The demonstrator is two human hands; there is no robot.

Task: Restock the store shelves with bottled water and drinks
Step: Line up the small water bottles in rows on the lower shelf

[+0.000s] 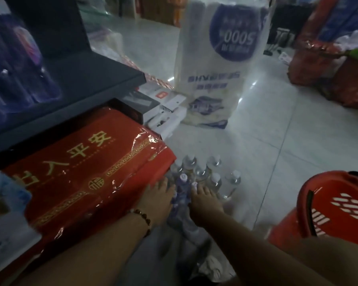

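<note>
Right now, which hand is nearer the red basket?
Right. The right hand is among the bottles, left of the red basket; the left hand is farther left, by the red package.

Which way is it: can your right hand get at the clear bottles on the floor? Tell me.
Probably yes. The right hand is already down among the purple-capped bottles, and the clear bottles stand just beyond its fingers on the floor, nothing between. The red basket sits off to the side.

I read "5000", upside down, in the blue circle on the white plastic bag (215, 65). On the red wrapped package (87, 174), gold characters run inverted: 出入平安. The bag's smaller blue print is too blurred.
</note>
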